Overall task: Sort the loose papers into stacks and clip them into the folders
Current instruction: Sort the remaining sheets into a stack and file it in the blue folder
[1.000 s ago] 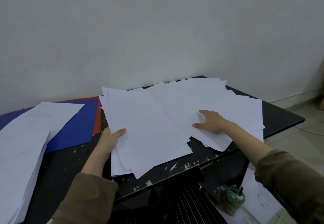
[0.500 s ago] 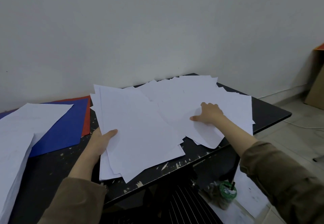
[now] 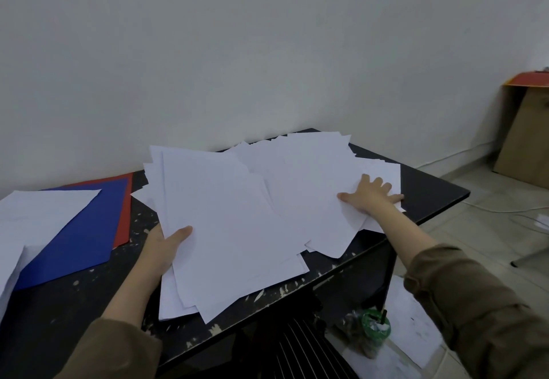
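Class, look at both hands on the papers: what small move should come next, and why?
Probably the right hand should sweep the spread sheets toward the bunch that the left hand grips. It lies flat on them, they are still fanned out loose, and the blue folder waits beside.

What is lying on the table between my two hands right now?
Head view: overlapping loose white papers fill the stretch between the left hand and the right hand.

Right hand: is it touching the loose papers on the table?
Touching. The head view shows the right hand lying flat, fingers spread, on the loose papers.
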